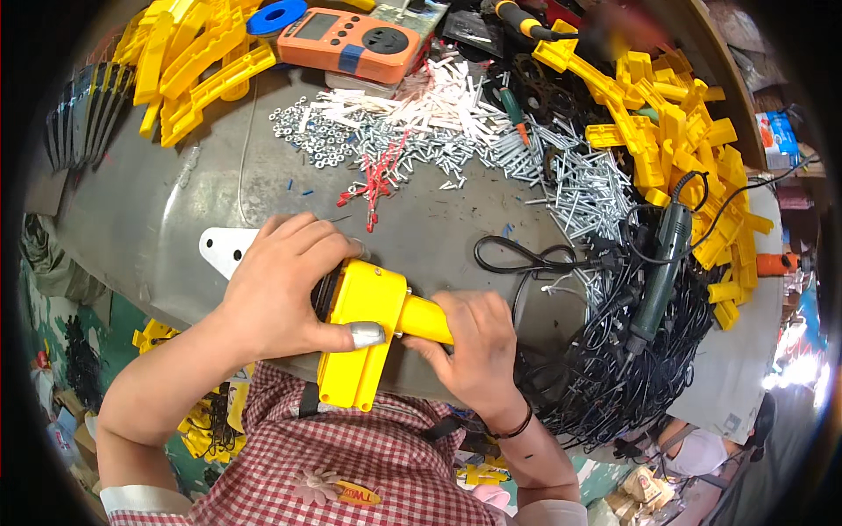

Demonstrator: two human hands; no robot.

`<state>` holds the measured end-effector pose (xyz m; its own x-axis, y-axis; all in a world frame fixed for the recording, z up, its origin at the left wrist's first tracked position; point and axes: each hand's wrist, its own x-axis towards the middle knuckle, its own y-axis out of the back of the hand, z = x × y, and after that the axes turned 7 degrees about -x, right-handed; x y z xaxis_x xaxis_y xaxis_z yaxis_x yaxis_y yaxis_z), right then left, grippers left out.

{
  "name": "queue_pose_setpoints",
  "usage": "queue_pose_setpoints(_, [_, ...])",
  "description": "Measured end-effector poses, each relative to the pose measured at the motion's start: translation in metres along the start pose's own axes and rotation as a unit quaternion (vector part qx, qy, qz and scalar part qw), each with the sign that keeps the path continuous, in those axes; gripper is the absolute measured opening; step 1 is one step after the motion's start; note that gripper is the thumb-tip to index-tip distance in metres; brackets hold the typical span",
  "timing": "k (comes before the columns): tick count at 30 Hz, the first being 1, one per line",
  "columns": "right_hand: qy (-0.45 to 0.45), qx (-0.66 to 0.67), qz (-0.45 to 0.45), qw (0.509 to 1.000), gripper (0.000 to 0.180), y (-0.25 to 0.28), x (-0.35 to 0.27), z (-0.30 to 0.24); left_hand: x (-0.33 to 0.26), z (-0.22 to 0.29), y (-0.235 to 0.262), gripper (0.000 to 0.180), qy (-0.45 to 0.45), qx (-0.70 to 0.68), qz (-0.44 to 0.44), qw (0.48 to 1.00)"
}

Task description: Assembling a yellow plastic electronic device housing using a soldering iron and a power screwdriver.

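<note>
Near the front of the table I hold a yellow plastic tool housing (358, 307) with a stubby yellow handle (425, 319). My left hand (285, 285) is closed round the housing's left side, its silver-wrapped thumb pressed on the front. The handle sits in the closed fingers of my right hand (478, 346). Beyond my left hand a white plate with dark holes (219, 249) sticks out to the left; its join to the housing is hidden. Small screws show on the housing's top and where the handle meets it.
Loose screws (583, 188), nuts (320, 136), white sleeves (438, 96) and red-tipped leads (377, 180) lie ahead. Yellow shells (197, 61) are heaped far left, more (693, 145) at right. A power screwdriver (662, 272) rests on black cables (605, 377). An orange meter (348, 44) stands at the back.
</note>
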<state>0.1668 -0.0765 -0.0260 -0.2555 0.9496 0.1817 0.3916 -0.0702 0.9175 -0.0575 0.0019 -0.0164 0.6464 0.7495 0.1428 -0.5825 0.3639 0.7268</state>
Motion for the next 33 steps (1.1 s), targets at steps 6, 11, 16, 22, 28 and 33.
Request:
queue_pose_setpoints(6, [-0.004,0.018,-0.075,0.997,0.045,0.011,0.007,0.007,-0.002,-0.002,0.001,0.062,-0.012,-0.002,0.017,1.0])
queue_pose_setpoints(11, [-0.017,0.071,0.0,0.997,0.041,0.0,0.0,0.005,0.0,0.0,-0.002,0.066,-0.014,0.001,0.029,0.999])
queue_pose_setpoints(16, [0.021,0.045,-0.022,0.999,0.044,0.002,0.004,0.01,-0.003,-0.003,-0.001,0.074,-0.028,0.01,0.022,0.999])
queue_pose_setpoints(22, [0.039,0.061,-0.033,0.997,0.047,0.002,0.007,0.019,-0.003,-0.003,0.003,0.075,-0.026,-0.032,0.006,0.999])
queue_pose_setpoints(28, [0.052,0.055,-0.027,0.997,0.048,0.0,0.006,0.019,-0.007,-0.005,-0.002,0.075,-0.058,-0.02,0.02,0.998])
queue_pose_setpoints(33, [0.046,-0.029,-0.017,0.998,0.051,0.001,0.004,0.003,-0.007,-0.004,-0.004,0.066,-0.042,0.011,0.01,0.999])
